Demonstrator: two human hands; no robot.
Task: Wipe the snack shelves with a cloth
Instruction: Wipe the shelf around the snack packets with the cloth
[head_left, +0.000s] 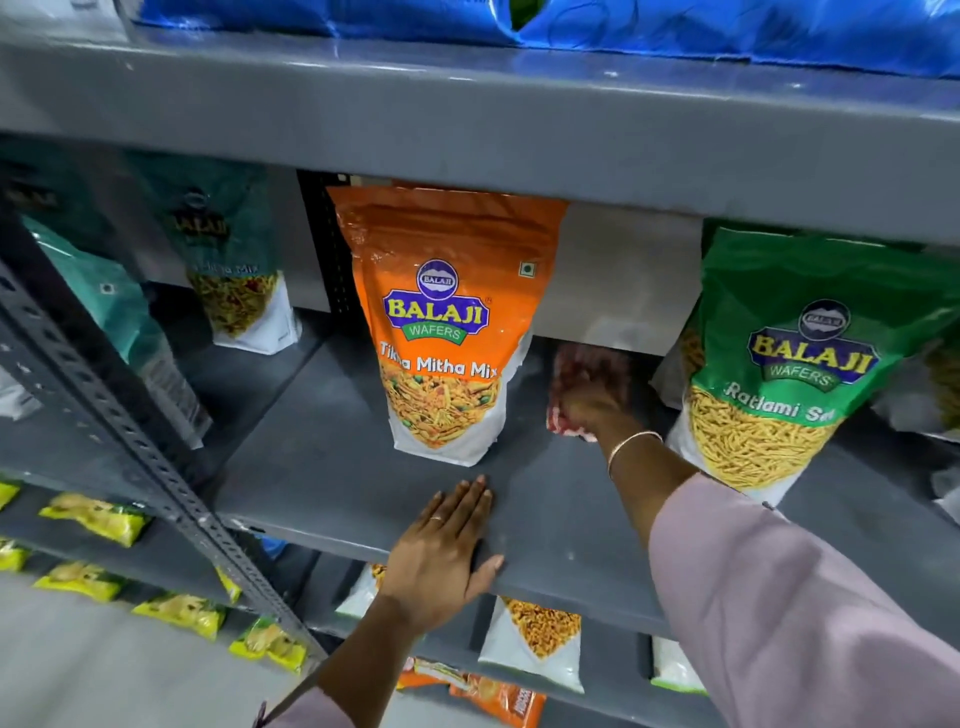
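The left hand (441, 551) lies flat and open on the front edge of the grey metal shelf (322, 467), holding nothing, and it looks like it is there to lean on. Past it, the right hand (589, 402) in a pale pink sleeve (769, 597) reaches deep toward the back edge of the same shelf. It presses down on a red and white cloth (566, 415) (both are blurry, so I cannot tell how tightly the fingers grip it). The cloth sits in the gap between the tall orange snack bag (447, 322) and the green snack bag (779, 364), near the back.

I think the wiping step is going on right now, in that bare gap. The next move likely needs the cloth pulled toward the front edge, kept flat. The hand should stay off both bags, since they stand upright and could tip over
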